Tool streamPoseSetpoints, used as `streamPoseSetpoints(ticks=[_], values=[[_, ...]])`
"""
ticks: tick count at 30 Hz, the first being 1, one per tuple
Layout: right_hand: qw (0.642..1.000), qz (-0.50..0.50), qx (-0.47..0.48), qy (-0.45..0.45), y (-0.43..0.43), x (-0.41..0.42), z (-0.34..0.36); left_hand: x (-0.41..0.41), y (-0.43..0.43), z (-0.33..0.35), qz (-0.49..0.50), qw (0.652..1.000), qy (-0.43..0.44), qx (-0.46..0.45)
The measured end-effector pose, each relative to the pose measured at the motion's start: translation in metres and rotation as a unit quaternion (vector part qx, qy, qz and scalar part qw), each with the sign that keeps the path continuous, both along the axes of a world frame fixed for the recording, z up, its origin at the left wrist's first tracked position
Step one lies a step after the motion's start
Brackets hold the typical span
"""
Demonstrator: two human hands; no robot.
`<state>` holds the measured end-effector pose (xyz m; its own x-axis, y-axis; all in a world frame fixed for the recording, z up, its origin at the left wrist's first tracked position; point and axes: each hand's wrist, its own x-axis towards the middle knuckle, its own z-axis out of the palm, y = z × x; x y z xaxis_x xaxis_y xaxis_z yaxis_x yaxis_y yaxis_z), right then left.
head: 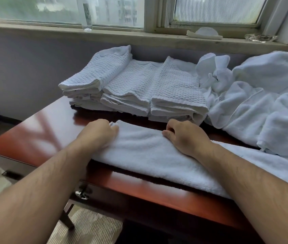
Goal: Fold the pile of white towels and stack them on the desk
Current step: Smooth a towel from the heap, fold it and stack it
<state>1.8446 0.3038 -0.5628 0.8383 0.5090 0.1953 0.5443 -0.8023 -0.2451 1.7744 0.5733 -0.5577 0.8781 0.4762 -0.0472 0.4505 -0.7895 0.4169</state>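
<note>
- The towel (150,152) lies as a long folded band across the near part of the desk (39,134), its left end by the hands and its right end running out of view.
- The left hand (98,133) has its fingers curled round the towel's left end, where a small tag shows at the corner.
- The right hand (183,136) sits further along the far edge with its fingers curled over it. They appear to pinch the cloth, though the fingertips are hidden.
- To fold well, I would first line up the corner and edges under the left hand, so the layers sit flush.
- The end can then be brought over in one even move, with the right hand marking the crease line. Both edges should be lifted together, as thick terry tends to skew.
- The fold should be smoothed flat before the towel is moved, since trapped air would make it sit lumpy.
- The stacks (139,88) of folded waffle towels stand just behind, near the wall. The finished towel needs a matching width to sit squarely there.
- The pile (256,103) of loose towels is heaped at the right and touches the stacks, so the working towel is best kept clear of it.
</note>
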Motion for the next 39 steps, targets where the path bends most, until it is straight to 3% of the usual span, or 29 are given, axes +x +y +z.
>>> streamPoseSetpoints(ticks=[4,10,12,14,18,21,27,31,36,39], values=[[0.998,-0.044,-0.011,-0.036,-0.003,0.0,-0.006,-0.007,-0.001,-0.009,0.015,0.998,-0.031,0.043],[0.997,-0.071,-0.039,-0.019,-0.01,-0.005,0.0,-0.023,-0.021,-0.007,0.021,0.985,-0.116,0.123],[0.996,-0.077,-0.034,-0.008,-0.024,-0.01,0.006,-0.024,-0.033,-0.005,-0.027,0.972,-0.146,0.183],[0.996,-0.091,-0.025,-0.006,-0.045,-0.017,0.01,-0.021,-0.059,-0.003,-0.114,0.962,-0.169,0.183],[0.991,-0.13,-0.021,-0.006,-0.1,-0.032,0.016,-0.003,-0.134,-0.004,-0.315,0.933,-0.157,0.073],[0.986,-0.163,-0.022,0.013,-0.151,-0.038,0.019,0.017,-0.188,-0.001,-0.397,0.911,-0.111,0.034],[0.976,-0.183,0.039,0.109,-0.235,-0.031,0.02,0.045,-0.236,0.0,-0.418,0.901,-0.104,0.049],[0.975,-0.197,0.099,0.022,-0.248,-0.024,0.016,0.049,-0.237,-0.003,-0.402,0.903,-0.15,0.031],[0.971,-0.238,-0.008,0.039,-0.255,-0.018,0.011,0.049,-0.24,-0.004,-0.365,0.919,-0.13,0.076],[0.97,-0.238,-0.004,0.056,-0.276,-0.023,0.011,0.044,-0.26,-0.001,-0.368,0.905,-0.184,0.111]])
